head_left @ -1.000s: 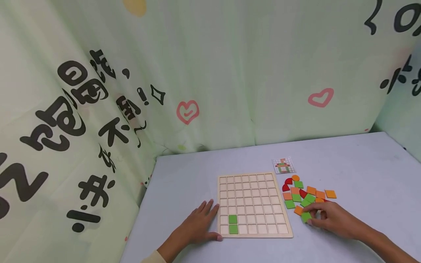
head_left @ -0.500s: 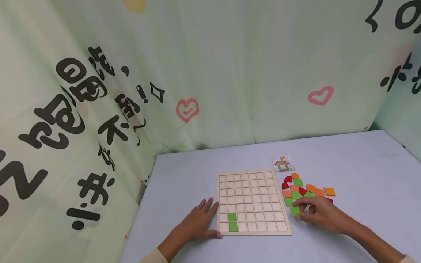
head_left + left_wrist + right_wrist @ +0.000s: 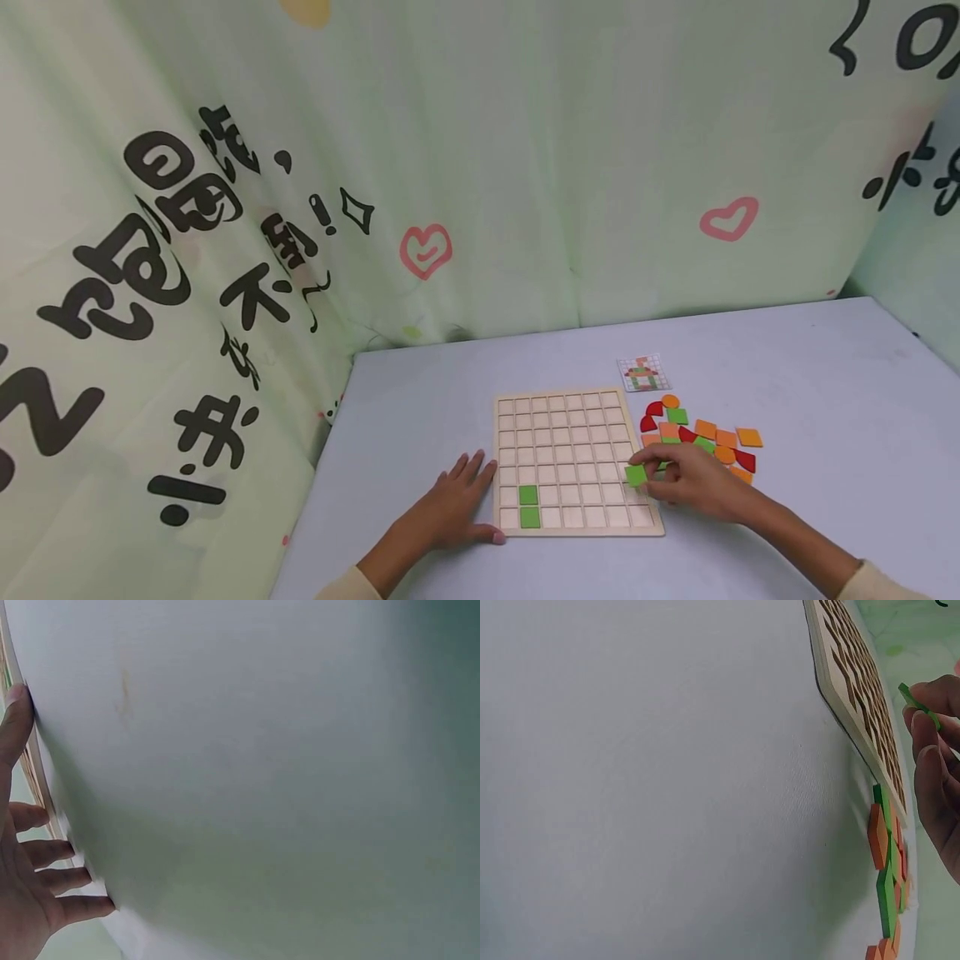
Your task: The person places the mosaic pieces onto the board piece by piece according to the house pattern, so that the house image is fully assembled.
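Thumb and fingers of the right hand [image 3: 693, 477] pinch a green square [image 3: 636, 476], now carried left from the loose pieces [image 3: 726, 438] to just above the right side of the board [image 3: 581, 436] — seemingly bringing it within reach of the cells [image 3: 572, 495]. Being square, it has no long axis; it tilts, its edges turned slightly off the grid. The left hand [image 3: 450, 504] — fingers straight, spread, holding nothing — rests at the board's left edge.
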### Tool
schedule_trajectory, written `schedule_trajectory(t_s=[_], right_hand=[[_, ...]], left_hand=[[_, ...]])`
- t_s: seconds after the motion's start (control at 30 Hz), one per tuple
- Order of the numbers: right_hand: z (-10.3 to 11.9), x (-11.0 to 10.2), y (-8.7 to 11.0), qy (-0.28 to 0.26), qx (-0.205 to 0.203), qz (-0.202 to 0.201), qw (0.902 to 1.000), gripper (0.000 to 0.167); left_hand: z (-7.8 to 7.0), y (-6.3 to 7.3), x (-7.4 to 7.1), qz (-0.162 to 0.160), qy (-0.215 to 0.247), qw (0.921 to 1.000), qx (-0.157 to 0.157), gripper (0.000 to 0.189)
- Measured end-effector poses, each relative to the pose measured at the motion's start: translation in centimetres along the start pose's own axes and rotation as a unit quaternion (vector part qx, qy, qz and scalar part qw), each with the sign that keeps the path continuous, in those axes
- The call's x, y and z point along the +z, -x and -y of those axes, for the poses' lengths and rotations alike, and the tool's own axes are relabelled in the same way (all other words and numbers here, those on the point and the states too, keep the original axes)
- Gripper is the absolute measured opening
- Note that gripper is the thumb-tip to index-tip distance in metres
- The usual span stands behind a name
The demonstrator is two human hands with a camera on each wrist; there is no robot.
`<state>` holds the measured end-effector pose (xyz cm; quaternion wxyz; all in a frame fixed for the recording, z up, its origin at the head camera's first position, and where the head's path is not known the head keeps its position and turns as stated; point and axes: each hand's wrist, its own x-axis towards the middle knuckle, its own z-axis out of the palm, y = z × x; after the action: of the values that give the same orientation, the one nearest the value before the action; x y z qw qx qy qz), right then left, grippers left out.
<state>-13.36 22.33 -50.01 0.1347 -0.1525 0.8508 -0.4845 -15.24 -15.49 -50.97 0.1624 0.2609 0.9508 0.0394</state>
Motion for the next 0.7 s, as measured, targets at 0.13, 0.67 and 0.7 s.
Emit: schedule_trajectory(t_s=[0.13, 0.67, 0.7], right_hand=[[0.4, 0.7, -0.6, -0.002, -0.008, -0.001, 1.0, 0.035], [2.3, 3.6, -3.0, 0.012, -0.033, 0.007, 0.9994, 0.029], [2.4, 3.7, -3.2, 0.01, -0.035, 0.009, 0.9993, 0.029]], left_hand=[[-0.1, 0.1, -0.1, 0.0, -0.002, 1.0, -0.005, 0.105], [0.1, 0.1, 0.3, -0.005, -0.009, 0.9999, -0.003, 0.106], [0.1, 0.1, 0.3, -0.005, -0.008, 1.0, -0.002, 0.106]])
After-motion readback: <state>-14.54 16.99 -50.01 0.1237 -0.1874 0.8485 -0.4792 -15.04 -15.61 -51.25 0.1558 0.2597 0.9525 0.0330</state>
